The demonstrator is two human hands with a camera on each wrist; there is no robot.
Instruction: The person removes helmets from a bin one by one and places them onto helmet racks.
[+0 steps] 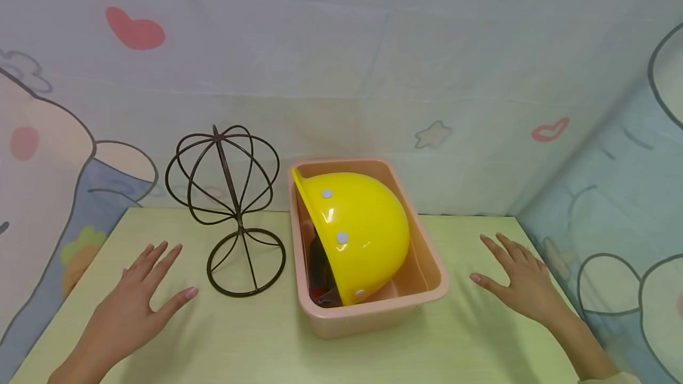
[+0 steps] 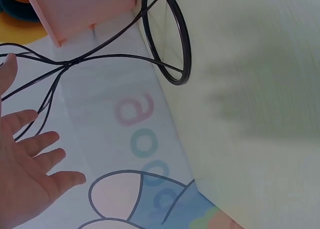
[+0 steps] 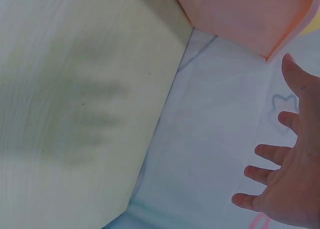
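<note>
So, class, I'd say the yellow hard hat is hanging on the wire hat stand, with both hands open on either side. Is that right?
Not quite. The yellow hard hat lies in the pink plastic tub, not on the wire hat stand, which stands bare beside the tub. The head view shows this. The rest holds: the left hand and the right hand are open, one on either side.

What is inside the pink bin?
The pink bin holds a yellow hard hat lying on its side. Something dark with red shows beneath its brim; the hat covers the rest.
</note>
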